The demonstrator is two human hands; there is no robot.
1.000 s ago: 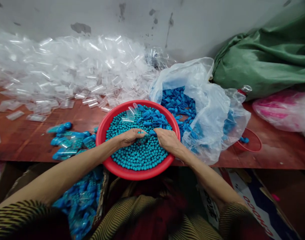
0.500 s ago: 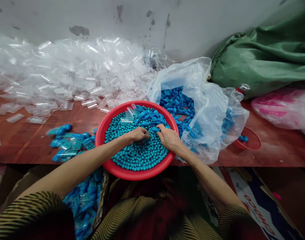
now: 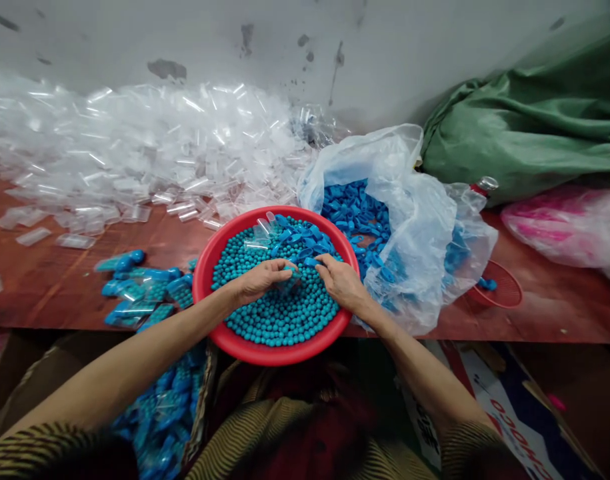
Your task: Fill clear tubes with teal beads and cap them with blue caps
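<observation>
A red basin [image 3: 203,267] full of small turquoise beads [image 3: 279,327] stands in front of me. My left hand [image 3: 265,279] is over the beads, its fingers closed on a clear plastic tube [image 3: 291,283] that seems to have beads in it. Opposite it, my right hand [image 3: 341,283] pinches a blue plastic cap [image 3: 311,262] between thumb and fingers. Loose blue caps [image 3: 305,239] and a few clear tubes [image 3: 261,229] lie on the beads at the basin's far side.
Clear tubes [image 3: 185,147] are heaped along the wall. A plastic bag [image 3: 425,227] of blue caps lies right of the basin, near a small red basket [image 3: 505,287]. Filled tubes [image 3: 139,287] lie to the left; more fill a box [image 3: 165,407] below.
My left hand has come up out of the beads and turned, bringing the clear tube into view. My right hand stays close by with the blue cap. The view has shifted slightly.
</observation>
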